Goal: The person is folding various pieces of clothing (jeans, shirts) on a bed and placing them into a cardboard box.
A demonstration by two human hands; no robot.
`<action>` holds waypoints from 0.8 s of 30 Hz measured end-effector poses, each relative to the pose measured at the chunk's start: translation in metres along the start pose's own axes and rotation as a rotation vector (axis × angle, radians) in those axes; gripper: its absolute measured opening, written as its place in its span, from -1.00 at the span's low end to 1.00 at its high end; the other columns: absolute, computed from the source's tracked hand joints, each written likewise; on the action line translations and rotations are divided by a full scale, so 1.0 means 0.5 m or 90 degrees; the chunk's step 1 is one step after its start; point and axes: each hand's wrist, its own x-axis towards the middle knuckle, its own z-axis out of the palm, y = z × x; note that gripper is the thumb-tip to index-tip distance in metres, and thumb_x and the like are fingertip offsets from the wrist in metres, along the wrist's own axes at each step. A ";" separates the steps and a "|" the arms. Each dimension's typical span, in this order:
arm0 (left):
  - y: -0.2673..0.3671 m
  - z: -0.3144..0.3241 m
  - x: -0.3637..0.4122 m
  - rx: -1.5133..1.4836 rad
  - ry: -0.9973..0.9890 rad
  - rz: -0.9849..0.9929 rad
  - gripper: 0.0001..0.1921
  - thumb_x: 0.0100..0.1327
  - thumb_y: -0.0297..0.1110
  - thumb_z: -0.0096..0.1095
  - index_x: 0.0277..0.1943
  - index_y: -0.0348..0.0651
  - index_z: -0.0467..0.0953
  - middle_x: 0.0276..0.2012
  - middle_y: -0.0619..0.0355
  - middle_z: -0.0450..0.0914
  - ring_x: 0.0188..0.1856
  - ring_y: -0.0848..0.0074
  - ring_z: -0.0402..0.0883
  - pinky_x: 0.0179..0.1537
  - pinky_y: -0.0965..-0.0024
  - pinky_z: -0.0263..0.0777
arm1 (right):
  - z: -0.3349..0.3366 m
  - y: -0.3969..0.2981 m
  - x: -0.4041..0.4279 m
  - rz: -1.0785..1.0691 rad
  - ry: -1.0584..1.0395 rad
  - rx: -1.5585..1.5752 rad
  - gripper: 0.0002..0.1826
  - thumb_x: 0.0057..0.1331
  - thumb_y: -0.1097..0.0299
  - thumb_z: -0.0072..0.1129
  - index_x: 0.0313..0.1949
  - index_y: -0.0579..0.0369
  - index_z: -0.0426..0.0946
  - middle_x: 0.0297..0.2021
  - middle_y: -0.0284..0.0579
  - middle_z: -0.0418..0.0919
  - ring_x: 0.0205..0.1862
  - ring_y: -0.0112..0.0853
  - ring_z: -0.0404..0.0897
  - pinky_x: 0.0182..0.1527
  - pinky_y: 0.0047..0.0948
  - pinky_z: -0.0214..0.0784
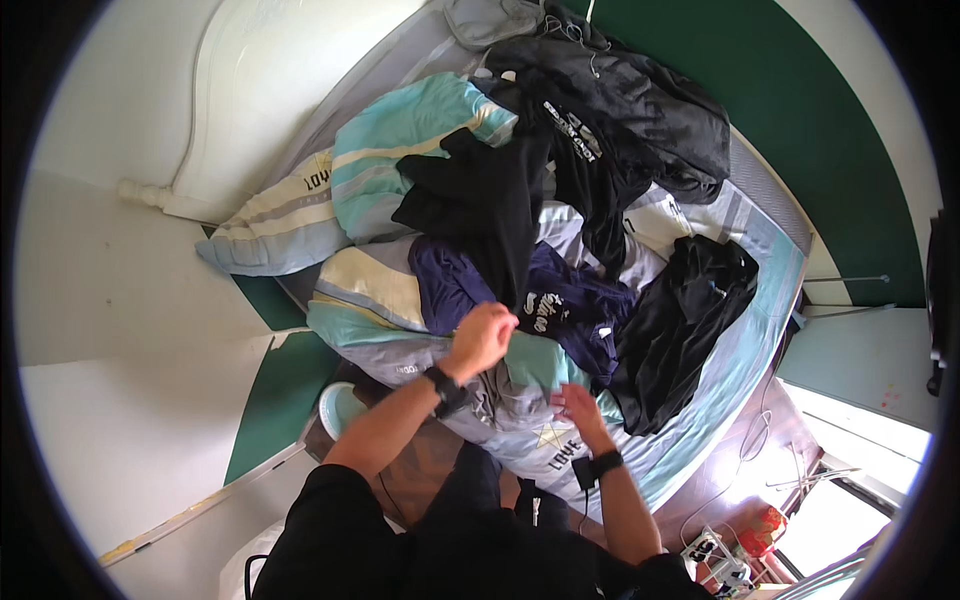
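A black garment (487, 199) hangs from my left hand (484, 337), whose closed fingers pinch its near end; the cloth spreads away over a navy shirt (562, 300) with white print and over the bedding. Lower right, my right hand (581, 409) is empty with its fingers apart, above the striped quilt (555, 465). Beyond it to the right lies a crumpled black garment (686, 322). A black shirt (585, 150) with white lettering lies farther back, against a dark grey bundle of cloth (660, 97).
Pillows (285, 217) lie at the bed's left. A pale round basin (341, 409) stands on the floor by my left arm. Cables (754, 442) and a red bag (763, 531) are at the lower right. A green-and-white wall (840, 112) borders the bed.
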 end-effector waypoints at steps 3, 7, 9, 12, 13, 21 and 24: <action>0.085 0.034 -0.118 -0.051 -0.043 0.025 -0.86 0.16 -0.55 0.27 -0.21 -0.23 0.66 -0.19 0.03 0.65 -0.10 0.13 0.63 -0.10 0.16 0.53 | 0.122 -0.148 0.003 0.001 -0.039 0.036 -0.31 0.47 -0.04 0.16 0.42 0.07 0.23 0.17 -0.03 0.54 0.09 -0.34 0.59 0.09 -0.26 0.47; 0.199 0.105 -0.216 -0.182 -0.123 0.033 -0.86 0.18 -0.53 0.28 -0.19 -0.23 0.67 -0.10 0.04 0.67 -0.02 0.14 0.65 -0.01 0.18 0.54 | 0.130 -0.129 0.008 -0.123 0.018 -0.288 -0.25 0.38 0.16 0.31 0.43 0.15 0.20 0.18 -0.10 0.53 0.15 -0.37 0.51 0.22 -0.32 0.37; 0.210 0.123 -0.257 -0.310 -0.202 -0.021 -0.89 0.25 -0.51 0.25 -0.18 -0.26 0.66 -0.11 0.04 0.71 -0.02 0.19 0.68 0.04 0.24 0.54 | 0.095 -0.094 -0.032 -0.086 -0.017 -0.264 -0.26 0.36 0.23 0.33 0.43 0.16 0.22 0.18 -0.10 0.53 0.17 -0.37 0.50 0.23 -0.36 0.35; 0.160 0.131 -0.293 -0.609 -0.463 -0.213 -0.86 0.30 -0.52 0.17 -0.18 -0.30 0.66 -0.14 0.08 0.75 0.00 0.39 0.71 0.08 0.31 0.51 | 0.001 -0.046 -0.153 0.016 -0.048 -0.229 -0.29 0.33 0.32 0.36 0.40 0.21 0.26 0.19 -0.14 0.54 0.19 -0.41 0.48 0.29 -0.38 0.29; 0.096 0.171 -0.321 -0.686 -0.464 -0.229 -0.82 0.30 -0.47 0.14 -0.15 -0.30 0.67 -0.15 0.10 0.75 -0.02 0.48 0.69 0.06 0.32 0.52 | -0.042 -0.024 -0.194 0.039 -0.049 -0.238 -0.29 0.34 0.31 0.36 0.39 0.21 0.26 0.20 -0.16 0.53 0.19 -0.42 0.48 0.31 -0.39 0.27; -0.427 0.273 -0.409 -0.241 0.117 -0.545 -0.43 0.13 -0.06 0.51 -0.02 -0.39 0.49 -0.37 0.01 0.67 -0.30 0.29 0.70 -0.25 0.23 0.54 | -0.296 0.223 -0.269 -0.036 0.280 -0.746 -0.38 0.22 0.34 0.33 0.27 0.17 0.39 0.06 0.16 0.60 0.11 -0.05 0.61 0.15 -0.19 0.46; -0.357 0.309 -0.323 -0.127 -0.062 -0.559 -0.42 0.10 -0.03 0.55 -0.06 -0.39 0.53 -0.41 0.05 0.67 -0.44 0.33 0.66 -0.35 0.27 0.52 | -0.169 0.150 -0.197 -0.153 0.291 -0.579 -0.48 0.22 0.36 0.32 0.18 0.15 0.48 0.02 0.09 0.61 0.08 -0.03 0.61 0.13 -0.14 0.47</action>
